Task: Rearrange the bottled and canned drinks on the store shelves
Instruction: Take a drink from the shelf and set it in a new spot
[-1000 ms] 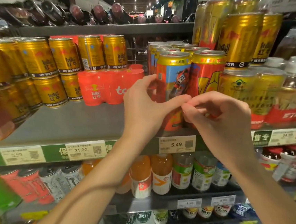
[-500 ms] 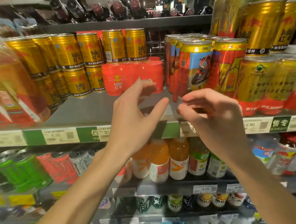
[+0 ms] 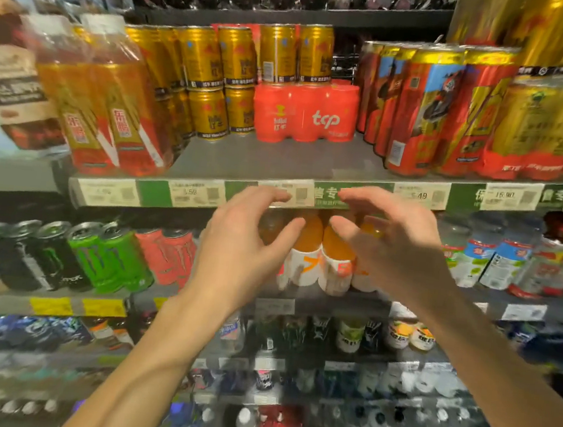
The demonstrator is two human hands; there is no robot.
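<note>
Both hands, left [image 3: 236,243] and right [image 3: 397,248], hover spread, seemingly empty, before crowded, blurry shop shelving [image 3: 261,163]

Shiny metal cans and glossy plastic wrap on matt grey shelving

Just behind the two open grips, the orange drink bottles [image 3: 308,240] look like smooth clear plastic with glossy white labels; above the grips, the shelf edge [image 3: 110,193] carries matt paper price tags [image 3: 194,194] in a green strip, and the shelf board [image 3: 261,163] looks like dull grey painted metal. Further up, the gold cans [image 3: 236,56] are polished, reflective metal, the red six-pack [image 3: 305,112] is wrapped in glossy plastic film, and the tall red cans [image 3: 424,113] have a slick printed sheen. Left of the grips, the green cans [image 3: 110,259] shine like lacquered metal.
</note>
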